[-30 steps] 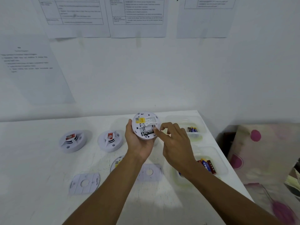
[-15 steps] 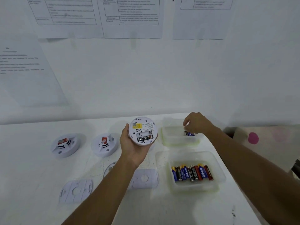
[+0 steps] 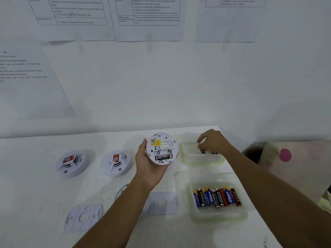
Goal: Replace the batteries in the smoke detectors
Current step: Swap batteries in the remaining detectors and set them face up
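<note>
My left hand point(image 3: 148, 169) grips a round white smoke detector point(image 3: 161, 148) above the table, back side facing me, with one black battery showing in its open compartment and an empty slot above it. My right hand point(image 3: 212, 141) reaches into the far clear container point(image 3: 189, 156) at the back right and its fingertips pinch a battery point(image 3: 203, 150) there. A nearer clear container point(image 3: 220, 214) holds several blue, black and red batteries point(image 3: 216, 196). Two more detectors point(image 3: 71, 162) point(image 3: 117, 162) lie on the white table to the left.
Two flat mounting plates point(image 3: 83, 217) point(image 3: 163, 203) lie near the front of the table point(image 3: 35, 194); a third round piece point(image 3: 123, 190) shows partly under my left forearm. A white wall with paper sheets rises behind. A spotted cushion point(image 3: 293, 158) sits beyond the table's right edge.
My right hand left the held detector, crossed to the far container and now pinches a battery there. My left hand keeps the detector raised.
</note>
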{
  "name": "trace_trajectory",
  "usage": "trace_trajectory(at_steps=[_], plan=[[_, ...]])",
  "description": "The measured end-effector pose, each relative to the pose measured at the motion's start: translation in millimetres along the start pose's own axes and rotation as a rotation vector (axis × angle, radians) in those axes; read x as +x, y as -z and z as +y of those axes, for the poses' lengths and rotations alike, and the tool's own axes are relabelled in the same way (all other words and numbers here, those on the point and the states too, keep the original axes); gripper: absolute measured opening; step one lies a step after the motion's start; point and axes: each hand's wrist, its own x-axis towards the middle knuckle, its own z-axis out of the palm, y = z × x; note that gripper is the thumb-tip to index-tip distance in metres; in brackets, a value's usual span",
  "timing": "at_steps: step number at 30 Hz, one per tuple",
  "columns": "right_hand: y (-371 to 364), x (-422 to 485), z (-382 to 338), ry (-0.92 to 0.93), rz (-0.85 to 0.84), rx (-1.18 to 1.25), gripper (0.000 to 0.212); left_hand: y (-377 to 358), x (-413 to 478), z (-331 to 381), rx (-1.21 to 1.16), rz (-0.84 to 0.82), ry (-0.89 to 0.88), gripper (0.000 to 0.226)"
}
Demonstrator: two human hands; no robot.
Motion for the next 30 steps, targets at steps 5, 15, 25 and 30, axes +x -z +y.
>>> trace_trajectory(at_steps=[5, 15, 25, 30], plan=[[17, -28, -29, 0.177, 0.028, 0.435, 0.01, -2, 3, 1, 0.015, -0.002, -0.006, 0.054], [-22, -92, -86, 0.735, 0.19, 0.308, 0.014, -15, 0, -10, 0.059, -0.042, -0.001, 0.057], [-49, -103, -79, 0.968, 0.373, 0.063, 0.011, -11, -11, -1, 0.1, 0.023, 0.006, 0.058], [-55, -101, -80, 0.951, 0.409, 0.044, 0.015, -8, -14, 0, 0.065, 0.017, 0.019, 0.056]])
